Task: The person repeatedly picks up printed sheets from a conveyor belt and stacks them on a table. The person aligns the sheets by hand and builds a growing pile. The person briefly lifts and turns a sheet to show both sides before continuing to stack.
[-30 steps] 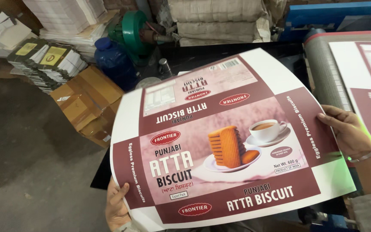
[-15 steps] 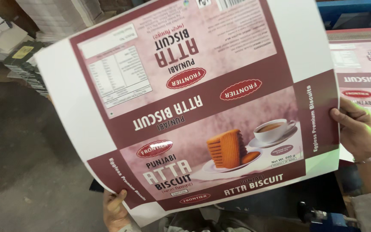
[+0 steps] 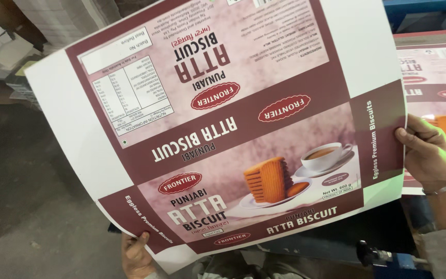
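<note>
Two hands held one large printed sheet (image 3: 223, 129): the left hand (image 3: 136, 253) at its bottom corner and the right hand (image 3: 429, 152) at its right edge. One bracelet (image 3: 445, 186) circled the right wrist. One more printed sheet (image 3: 434, 82) lay behind, past the held sheet's right edge. At the top left, stacks of paper (image 3: 63, 15) stood too crowded to count.
</note>
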